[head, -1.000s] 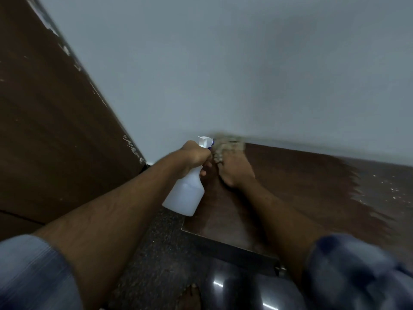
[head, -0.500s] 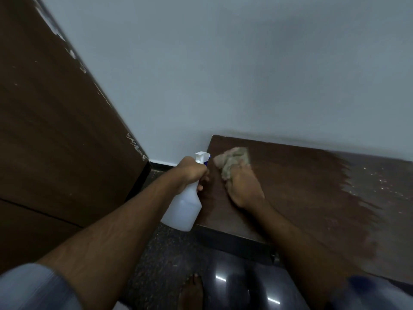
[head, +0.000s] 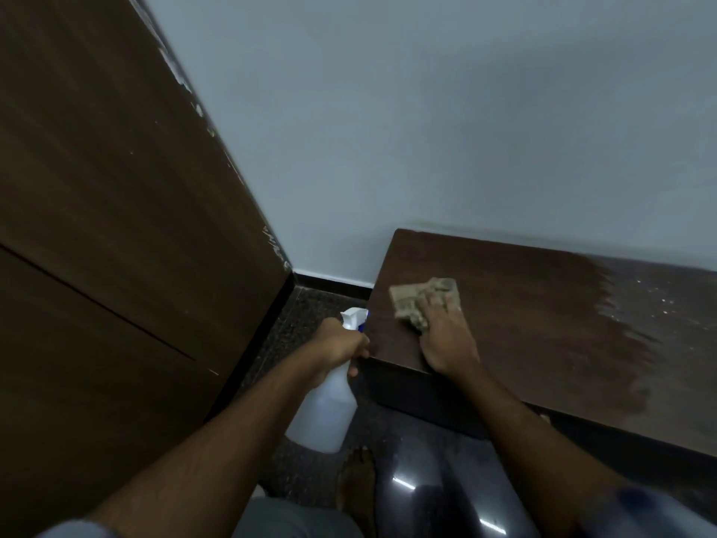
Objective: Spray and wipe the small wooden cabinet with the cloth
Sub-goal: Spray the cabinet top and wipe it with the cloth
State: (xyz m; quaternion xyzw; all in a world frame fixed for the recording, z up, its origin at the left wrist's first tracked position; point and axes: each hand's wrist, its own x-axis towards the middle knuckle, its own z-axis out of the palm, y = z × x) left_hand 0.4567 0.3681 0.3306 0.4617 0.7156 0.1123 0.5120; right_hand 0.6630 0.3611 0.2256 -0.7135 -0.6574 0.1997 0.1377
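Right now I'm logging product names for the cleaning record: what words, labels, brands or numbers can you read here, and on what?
None can be read.
Spray bottle in the left hand: plain white, no label showing.
Cloth under the right hand: no print.
Cabinet top, wall and door: no text or signs.

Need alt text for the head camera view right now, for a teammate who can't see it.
The right hand presses a crumpled tan cloth flat on the left part of the dark wooden cabinet top, whose far right still looks dusty. The left hand holds a white spray bottle beside the cabinet's left edge, above the dark floor.
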